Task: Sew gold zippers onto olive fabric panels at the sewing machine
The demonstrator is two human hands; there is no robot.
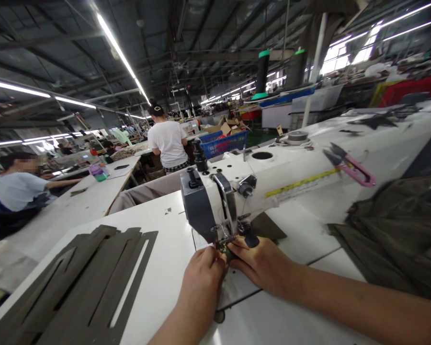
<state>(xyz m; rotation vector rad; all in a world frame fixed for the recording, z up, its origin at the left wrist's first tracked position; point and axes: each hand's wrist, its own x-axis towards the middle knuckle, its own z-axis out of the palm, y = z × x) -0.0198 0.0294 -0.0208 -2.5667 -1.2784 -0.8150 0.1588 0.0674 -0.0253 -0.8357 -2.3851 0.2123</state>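
Observation:
A white sewing machine (294, 172) stands before me, its dark head over the white worktop. At its needle, my left hand (203, 275) is closed, fingertips pinched at a small piece of dark olive fabric (271, 226). My right hand (264, 263) grips the same piece from the other side, thumb and fingers bent close to the presser foot. Much of the fabric between my fingers is hidden. Cut dark olive panels (82, 282) with long slots lie overlapping left of my left hand. To the right of the machine sits a heap of olive cloth (398, 235).
Pink-handled thread snips (357, 171) rest on the machine arm above a yellow measuring tape (301, 182). Dark thread cones (261, 74) stand behind it. A blue crate (224, 143) is beyond the worktop. Two people in white shirts work ahead and at left.

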